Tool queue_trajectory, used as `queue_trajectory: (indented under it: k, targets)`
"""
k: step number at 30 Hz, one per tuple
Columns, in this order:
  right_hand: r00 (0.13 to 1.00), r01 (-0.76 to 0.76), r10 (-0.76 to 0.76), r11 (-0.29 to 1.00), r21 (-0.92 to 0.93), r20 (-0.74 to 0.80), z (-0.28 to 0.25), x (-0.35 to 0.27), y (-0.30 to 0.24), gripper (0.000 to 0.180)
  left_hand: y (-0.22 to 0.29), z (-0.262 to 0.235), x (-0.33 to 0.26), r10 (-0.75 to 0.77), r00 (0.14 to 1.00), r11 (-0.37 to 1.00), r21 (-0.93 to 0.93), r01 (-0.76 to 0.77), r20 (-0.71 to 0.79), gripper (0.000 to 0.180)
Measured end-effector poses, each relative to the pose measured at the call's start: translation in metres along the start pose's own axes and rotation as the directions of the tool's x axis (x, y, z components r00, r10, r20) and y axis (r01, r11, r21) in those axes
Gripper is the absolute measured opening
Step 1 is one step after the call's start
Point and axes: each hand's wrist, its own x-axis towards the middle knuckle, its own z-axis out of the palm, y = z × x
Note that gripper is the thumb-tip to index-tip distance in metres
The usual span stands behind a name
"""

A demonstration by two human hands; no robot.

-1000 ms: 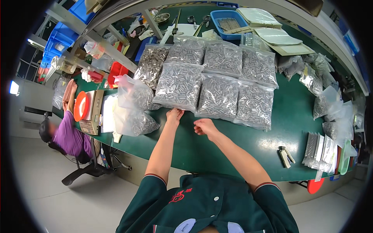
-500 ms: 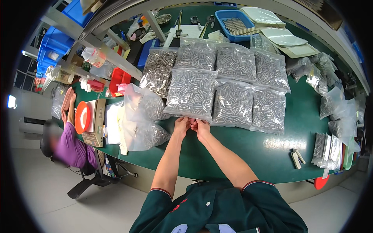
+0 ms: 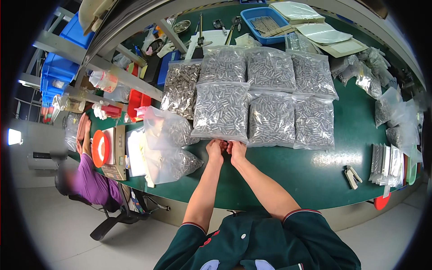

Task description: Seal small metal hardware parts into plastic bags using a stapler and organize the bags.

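Note:
A clear zip bag full of small metal pins (image 3: 221, 110) lies nearest me, partly overlapping the bags around it. My left hand (image 3: 216, 149) and my right hand (image 3: 236, 150) are close together at its near edge. The fingers of both are closed on the plastic lip, the fingertips partly hidden. Right of it lie two similar full bags, one in the middle (image 3: 272, 119) and one farther right (image 3: 314, 122). Behind stand several more filled bags (image 3: 270, 69), and a bag of darker metal pieces (image 3: 181, 87) is at the left.
Two loosely closed bags (image 3: 173, 164) sit left of my hands, beside a scale (image 3: 118, 153) with a red bowl (image 3: 100, 148). At right are a stapler (image 3: 352, 177) and a row of small packets (image 3: 386, 164). A blue basket (image 3: 281, 39) stands behind. A co-worker in purple (image 3: 94, 180) sits at left.
My view has shifted slightly. My hands have moved a little along the bag's near edge, with the right hand's fingers now more curled. The filled bags stay in the same arrangement.

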Motion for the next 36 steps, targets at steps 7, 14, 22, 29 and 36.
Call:
queue_trajectory:
  k: [7,14,22,29,36]
  targets:
    - [0.985,0.13,-0.131,0.991,-0.015,-0.115,-0.001,0.014,0.015,0.021,0.0,0.013,-0.012,0.071,0.996,0.997,0.008,-0.071,-0.054,0.011]
    - [0.997,0.011,-0.018,0.996,-0.091,-0.077,-0.001,0.002,0.013,0.02,0.0,-0.003,-0.013,0.002,1.0,0.999,0.039,-0.001,-0.025,0.013]
    - [0.999,0.037,-0.037,0.999,-0.021,-0.01,-0.01,0.001,0.0,0.018,0.014,0.006,-0.007,-0.075,0.994,0.997,-0.021,0.077,0.075,0.019]
    - [0.993,0.107,-0.106,0.994,0.007,-0.041,-0.007,-0.002,0.0,0.015,0.005,0.003,-0.002,-0.017,0.998,1.0,0.004,0.018,-0.061,0.014]
    - [0.987,0.136,-0.135,0.991,0.008,-0.083,-0.008,-0.003,0.008,0.014,0.007,0.006,-0.01,-0.012,0.993,0.999,0.03,0.016,-0.12,0.019]
